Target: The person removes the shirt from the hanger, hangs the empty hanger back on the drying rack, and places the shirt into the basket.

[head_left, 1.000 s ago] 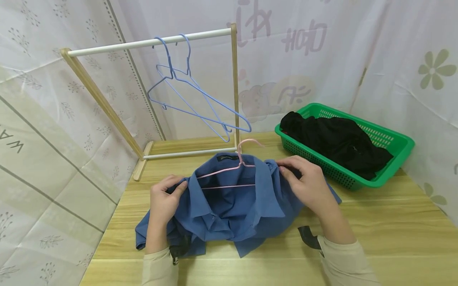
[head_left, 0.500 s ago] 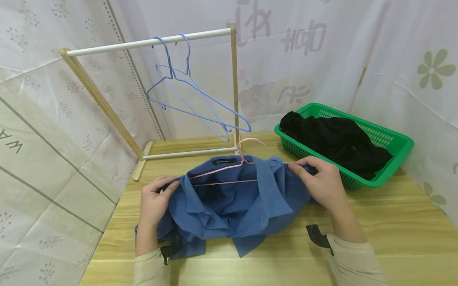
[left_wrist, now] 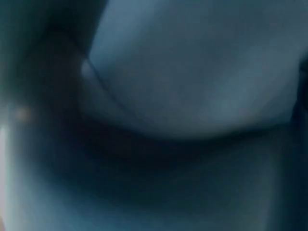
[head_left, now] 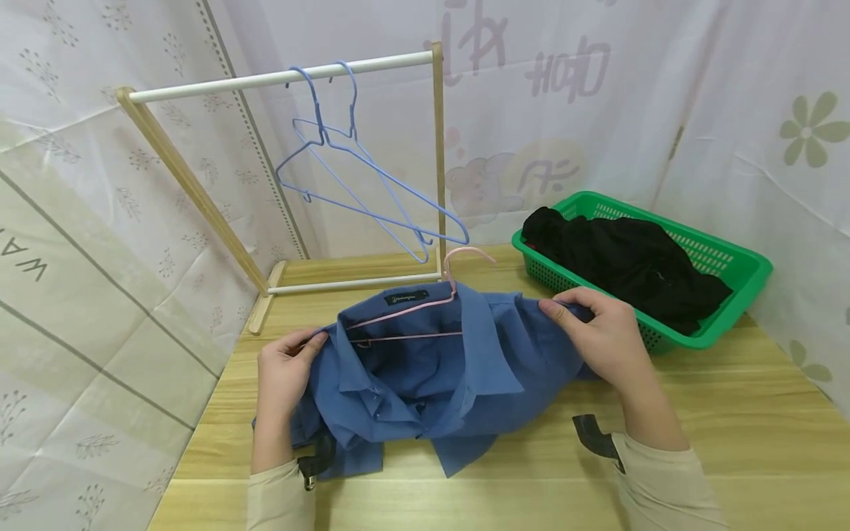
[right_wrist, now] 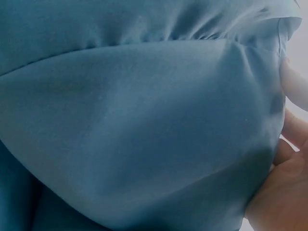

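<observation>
A blue collared shirt (head_left: 505,354) is spread over the table in the head view, its collar open and a dark label at the back of the neck. Inside its neck sits a pink hanger (head_left: 415,307), whose hook rises above the collar. My left hand (head_left: 285,369) pinches the shirt at the shoulder on the left. At the opposite shoulder my right hand (head_left: 607,335) pinches the cloth between thumb and fingers. Blue fabric fills the right wrist view, with the right hand (right_wrist: 284,192) at its edge. The left wrist view is too dark and blurred to make out the hand.
A rack with a white rail (head_left: 265,82) and wooden posts stands at the back left. Two blue hangers (head_left: 372,166) hang from it. At the back right, a green basket (head_left: 737,295) holds black clothing (head_left: 631,258). The wooden table (head_left: 465,501) reaches toward me.
My hands have moved farther apart, the right one outward to the right and the left one slightly left. The shirt's shoulders are stretched wider, and its collar has shifted a little left.
</observation>
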`<state>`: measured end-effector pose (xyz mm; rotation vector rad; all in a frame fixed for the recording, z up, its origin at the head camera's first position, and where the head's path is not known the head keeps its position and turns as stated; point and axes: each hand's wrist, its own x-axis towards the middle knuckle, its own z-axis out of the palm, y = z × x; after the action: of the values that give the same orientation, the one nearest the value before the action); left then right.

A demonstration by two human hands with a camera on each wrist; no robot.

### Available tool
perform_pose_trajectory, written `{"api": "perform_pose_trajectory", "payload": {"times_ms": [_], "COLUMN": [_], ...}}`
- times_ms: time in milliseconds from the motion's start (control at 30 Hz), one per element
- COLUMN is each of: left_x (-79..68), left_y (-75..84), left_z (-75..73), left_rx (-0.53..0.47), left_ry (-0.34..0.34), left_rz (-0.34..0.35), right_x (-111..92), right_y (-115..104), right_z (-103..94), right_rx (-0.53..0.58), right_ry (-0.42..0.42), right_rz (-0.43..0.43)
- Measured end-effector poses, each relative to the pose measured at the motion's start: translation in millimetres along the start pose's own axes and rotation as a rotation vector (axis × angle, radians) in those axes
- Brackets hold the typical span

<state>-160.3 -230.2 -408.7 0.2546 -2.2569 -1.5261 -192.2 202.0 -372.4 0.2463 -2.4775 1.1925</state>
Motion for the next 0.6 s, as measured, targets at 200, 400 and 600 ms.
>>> {"api": "perform_pose_trajectory", "payload": {"times_ms": [200, 400, 600], "left_x": [-1.0, -2.4, -3.1], "left_y": [3.2, 6.1, 9.0], "left_z": [4.4, 8.8, 13.8], "left_rx": [0.026, 0.044, 0.086], "left_ry": [0.006, -0.02, -0.05], "left_rz": [-0.017, -0.021, -0.012], "right_x": [1, 3, 2], "right_y": [-5, -11, -15], "right_z": [6.0, 12.0, 18.5], "right_rx": [-0.017, -0.019, 0.012], "right_ry": [0.012, 0.017, -0.014], "right_rz": [0.008, -0.003, -0.048]}}
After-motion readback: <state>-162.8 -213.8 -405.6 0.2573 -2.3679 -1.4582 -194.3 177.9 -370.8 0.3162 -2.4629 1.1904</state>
